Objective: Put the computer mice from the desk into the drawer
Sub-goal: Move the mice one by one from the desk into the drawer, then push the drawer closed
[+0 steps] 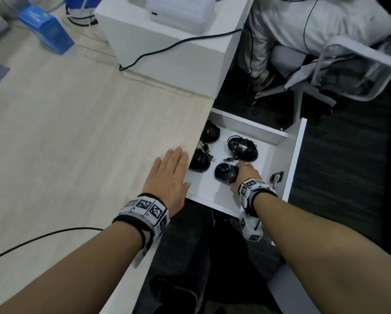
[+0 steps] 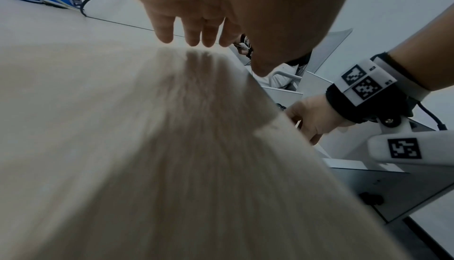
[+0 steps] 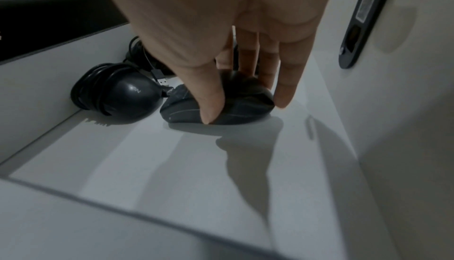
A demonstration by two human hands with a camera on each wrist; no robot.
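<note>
The right hand (image 1: 246, 175) is clamped on a mouse (image 1: 224, 175) resting on the drawer (image 1: 246, 129) floor, and three mice (image 1: 242, 148) lie deeper in the drawer. The left hand (image 1: 169, 175) lies flat, fingers straight, on the desk (image 1: 76, 143) beside the drawer. No mouse shows on the desk, so the task looks nearly complete.

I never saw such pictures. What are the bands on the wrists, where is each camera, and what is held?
No machine: a person's two bare hands. The white wristbands with black square markers carry cameras. One picture comes from a head camera looking down, the others from each wrist. The left hand lies open and flat at the edge of the pale wooden desk. The right hand grips a black computer mouse inside the open white drawer, beside three other black mice.
</note>
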